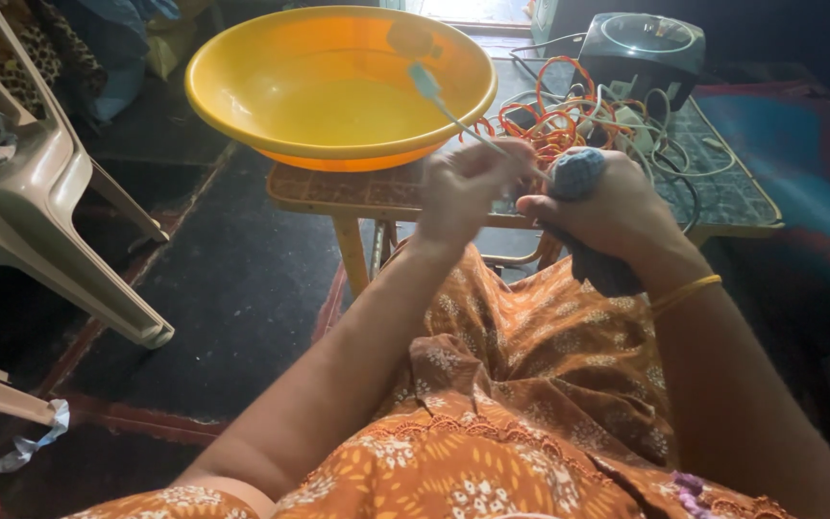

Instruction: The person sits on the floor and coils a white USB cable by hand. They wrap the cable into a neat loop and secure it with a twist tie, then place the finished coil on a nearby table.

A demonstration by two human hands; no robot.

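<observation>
Your left hand (461, 187) has its fingers pinched together on the lower end of a thin stick with a pale blue tip (425, 81), which slants up and away over the rim of the yellow basin (242, 106); the hand is blurred, so exactly which fingers bear on the stick is hard to tell. Your right hand (617, 211) is wrapped shut around a dark roll of fabric with a blue, textured end (578, 173) poking out above the thumb, held over your lap just in front of the worktop (377, 187). The stick looks light and slim, likely to flex or twist if you grip it far from the working end, so a pinch near the lower third seems the steadier place. The roll reads as soft and squashy; it should give under pressure rather than slip, and a full-hand wrap around its middle suits it. Behind your hands a tangle of orange and white cords (569, 120) lies on the worktop beside a dark round-topped appliance (644, 46), close enough to snag the stick.
</observation>
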